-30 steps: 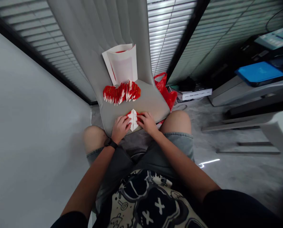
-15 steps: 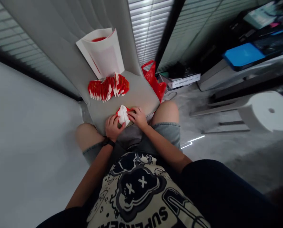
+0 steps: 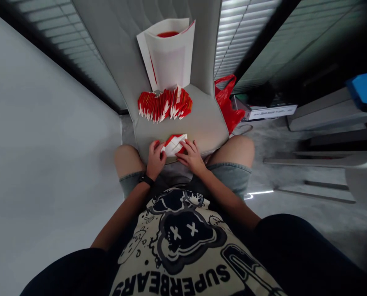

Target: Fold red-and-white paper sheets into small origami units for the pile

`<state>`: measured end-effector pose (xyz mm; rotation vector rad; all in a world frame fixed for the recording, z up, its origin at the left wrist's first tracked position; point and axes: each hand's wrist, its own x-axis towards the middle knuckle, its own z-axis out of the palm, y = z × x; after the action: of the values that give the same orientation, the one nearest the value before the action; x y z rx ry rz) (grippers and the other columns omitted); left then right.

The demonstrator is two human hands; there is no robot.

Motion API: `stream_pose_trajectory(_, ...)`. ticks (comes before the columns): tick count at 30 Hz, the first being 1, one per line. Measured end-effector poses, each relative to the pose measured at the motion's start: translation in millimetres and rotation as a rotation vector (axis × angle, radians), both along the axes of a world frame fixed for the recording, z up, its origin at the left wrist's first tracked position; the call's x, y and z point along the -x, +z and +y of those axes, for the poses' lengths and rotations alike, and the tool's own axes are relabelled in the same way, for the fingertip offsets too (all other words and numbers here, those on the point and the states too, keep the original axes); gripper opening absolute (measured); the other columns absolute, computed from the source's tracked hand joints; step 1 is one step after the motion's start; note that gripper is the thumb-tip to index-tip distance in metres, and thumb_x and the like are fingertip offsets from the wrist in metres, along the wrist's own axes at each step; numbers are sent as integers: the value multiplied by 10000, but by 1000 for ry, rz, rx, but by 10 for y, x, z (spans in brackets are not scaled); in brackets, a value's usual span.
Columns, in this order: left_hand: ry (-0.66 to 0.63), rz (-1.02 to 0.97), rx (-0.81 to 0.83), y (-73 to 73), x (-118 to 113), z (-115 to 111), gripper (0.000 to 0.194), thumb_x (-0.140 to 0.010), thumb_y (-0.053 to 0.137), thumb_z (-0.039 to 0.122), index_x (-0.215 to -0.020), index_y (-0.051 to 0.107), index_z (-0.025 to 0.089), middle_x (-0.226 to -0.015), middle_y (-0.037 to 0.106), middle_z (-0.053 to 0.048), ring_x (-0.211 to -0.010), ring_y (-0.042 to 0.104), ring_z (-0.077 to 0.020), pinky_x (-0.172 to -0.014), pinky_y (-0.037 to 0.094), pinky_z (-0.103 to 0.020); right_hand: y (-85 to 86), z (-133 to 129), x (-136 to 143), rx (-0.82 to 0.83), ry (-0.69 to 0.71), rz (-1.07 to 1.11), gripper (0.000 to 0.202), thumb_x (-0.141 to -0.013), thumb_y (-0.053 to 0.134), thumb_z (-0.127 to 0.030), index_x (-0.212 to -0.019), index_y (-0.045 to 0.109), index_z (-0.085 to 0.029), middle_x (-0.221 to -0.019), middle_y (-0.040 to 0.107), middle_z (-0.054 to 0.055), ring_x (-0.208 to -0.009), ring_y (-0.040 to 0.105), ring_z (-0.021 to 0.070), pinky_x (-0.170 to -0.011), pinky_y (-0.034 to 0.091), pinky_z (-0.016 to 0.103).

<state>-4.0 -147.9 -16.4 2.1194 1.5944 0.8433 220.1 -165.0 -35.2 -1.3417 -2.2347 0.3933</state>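
A partly folded red-and-white paper lies near the front edge of the grey chair seat, its white side facing up. At its left corner, my left hand pinches the edge between thumb and fingers. My right hand grips the right side, with fingertips over the white face and the thumb at the lower edge. Beyond both hands a curved row of folded red-and-white paper pieces sits packed side by side on the seat.
An open white paper packet, red inside, leans on the chair back. A red plastic bag hangs or stands right of the seat. Farther right are a white box on the floor, a white stool and a blue object.
My view has swung left, so everything sits farther right. The paper has turned and looks longer and slanted, and my hands have moved apart towards its two ends.
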Motion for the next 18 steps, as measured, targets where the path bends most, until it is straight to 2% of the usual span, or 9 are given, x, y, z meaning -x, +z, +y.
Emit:
stream_pose_trajectory(3, 27, 110, -3, 29, 56, -21, 295, -979, 494, 199, -1216, 669, 197, -1375, 526, -148, -1274, 511, -278, -1075, 450, -451, -1, -51, 88, -30, 14, -42, 213, -908, 690, -260, -1105, 759, -302, -1486, 530, 86, -1466, 355, 318, -1210, 205, 645)
stream_pose_trajectory(6, -78, 245, -12, 54, 52, -80, 255, -977, 523, 205, -1142, 713, 245, -1258, 645, -104, -1223, 538, -288, -1056, 441, -471, 28, -134, 160, -62, 41, -80, 279, -913, 658, -191, -1165, 730, -287, -1504, 519, 92, -1475, 353, 297, -1216, 229, 622)
stream_pose_trajectory(9, -110, 273, -26, 66, -10, -174, 291, -985, 517, 230, -1227, 678, 231, -1245, 672, -103, -1227, 546, -287, -1047, 434, -460, 33, -240, 193, -50, 122, -96, 372, -882, 667, -159, -1237, 691, -269, -1508, 514, 105, -1461, 380, 287, -1213, 281, 587)
stream_pose_trajectory(13, -55, 248, -22, 69, -95, -290, 355, -991, 519, 306, -1317, 618, 203, -1347, 618, -124, -1308, 501, -296, -1099, 392, -464, 41, -277, 112, -31, 194, -42, 356, -908, 597, -143, -1245, 685, -220, -1414, 595, 123, -1375, 486, 271, -1189, 349, 547)
stream_pose_trajectory(15, -32, 229, -12, 73, -118, -318, 371, -987, 526, 321, -1330, 605, 200, -1376, 596, -128, -1327, 484, -298, -1118, 377, -464, 93, -219, 35, -22, 142, 18, 345, -935, 554, -158, -1250, 682, -219, -1335, 642, 121, -1298, 544, 264, -1142, 410, 518)
stream_pose_trajectory(18, -19, 182, -6, 90, -135, -324, 379, -983, 536, 376, -1308, 613, 198, -1379, 589, -126, -1325, 480, -293, -1127, 371, -455, 225, -74, -54, -10, -32, 123, 312, -969, 515, -211, -1230, 685, -225, -1193, 686, 122, -1143, 611, 261, -1030, 491, 481)
